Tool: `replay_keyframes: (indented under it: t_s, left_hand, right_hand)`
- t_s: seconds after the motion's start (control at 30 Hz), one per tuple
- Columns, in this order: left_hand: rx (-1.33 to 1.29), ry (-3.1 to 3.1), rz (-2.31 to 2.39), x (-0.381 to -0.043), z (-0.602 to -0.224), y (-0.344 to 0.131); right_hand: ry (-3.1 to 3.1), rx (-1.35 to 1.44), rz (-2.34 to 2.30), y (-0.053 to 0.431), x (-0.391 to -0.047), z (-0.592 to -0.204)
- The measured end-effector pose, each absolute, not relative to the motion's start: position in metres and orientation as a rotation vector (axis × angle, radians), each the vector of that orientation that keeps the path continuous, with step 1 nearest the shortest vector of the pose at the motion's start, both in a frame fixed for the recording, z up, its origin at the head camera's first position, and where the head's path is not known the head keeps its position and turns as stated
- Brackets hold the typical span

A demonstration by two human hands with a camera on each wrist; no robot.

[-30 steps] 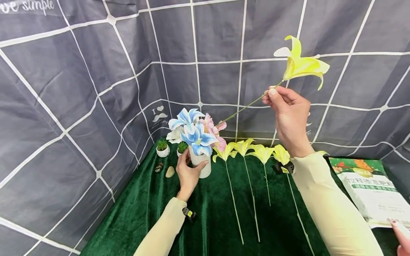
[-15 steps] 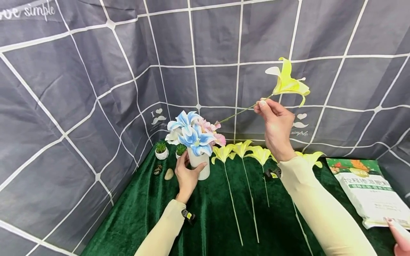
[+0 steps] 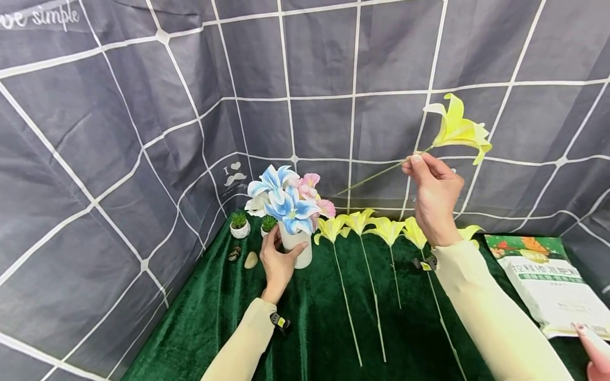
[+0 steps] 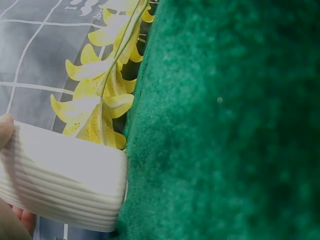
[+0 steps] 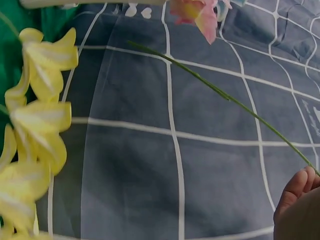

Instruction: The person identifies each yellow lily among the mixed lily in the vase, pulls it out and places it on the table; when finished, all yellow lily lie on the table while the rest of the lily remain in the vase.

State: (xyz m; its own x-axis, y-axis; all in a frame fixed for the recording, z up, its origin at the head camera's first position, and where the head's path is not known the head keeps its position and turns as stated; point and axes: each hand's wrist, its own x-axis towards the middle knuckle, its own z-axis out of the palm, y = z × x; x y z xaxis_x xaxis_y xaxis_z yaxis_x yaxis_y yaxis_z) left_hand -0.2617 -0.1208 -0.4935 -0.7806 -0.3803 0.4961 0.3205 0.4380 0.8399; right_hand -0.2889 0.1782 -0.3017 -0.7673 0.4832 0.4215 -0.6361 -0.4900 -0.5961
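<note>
My left hand point(image 3: 280, 263) grips the ribbed white vase point(image 3: 299, 248), which stands on the green cloth. Blue-and-white lilies point(image 3: 292, 209), a white flower point(image 3: 257, 203) and pink flowers point(image 3: 310, 185) fill the vase. Up to the right, my right hand point(image 3: 436, 193) pinches a yellow lily point(image 3: 459, 129) by its stem just below the bloom. The right wrist view shows that green stem point(image 5: 225, 95) slanting toward the vase, its free end in the air, apart from the pink flower point(image 5: 202, 17). In the left wrist view the vase point(image 4: 65, 177) appears sideways, with fingers at its edge.
Several yellow lilies point(image 3: 387, 230) lie in a row on the green cloth point(image 3: 329, 323), stems toward me. Two small potted succulents point(image 3: 240, 225) and stones point(image 3: 251, 260) sit left of the vase. A white-and-green packet point(image 3: 553, 286) lies at right, with another person's fingers point(image 3: 593, 346) near it.
My right hand first came down and left with the yellow lily, then drew back to the right. The stem's end now shows outside the pink flowers. The left hand has stayed on the vase.
</note>
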Motion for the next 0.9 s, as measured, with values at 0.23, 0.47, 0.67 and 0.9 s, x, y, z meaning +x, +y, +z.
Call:
replay_keyframes:
  t_s: [0.23, 0.47, 0.67, 0.9]
  left_hand:
    - [0.057, -2.045, -1.396, -0.260, -0.493, -0.121]
    - [0.041, -2.026, -1.397, -0.260, -0.492, -0.121]
    - [0.033, -2.020, -1.407, -0.261, -0.492, -0.121]
    - [0.035, -2.024, -1.412, -0.262, -0.491, -0.120]
  right_hand:
    - [-0.987, 0.353, 2.264, 0.212, -0.257, -0.306]
    - [-1.095, 0.283, 2.262, 0.247, -0.220, -0.310]
    - [-1.308, 0.231, 2.303, 0.276, -0.193, -0.318]
    - [-1.780, 0.106, 2.114, 0.293, -0.171, -0.339]
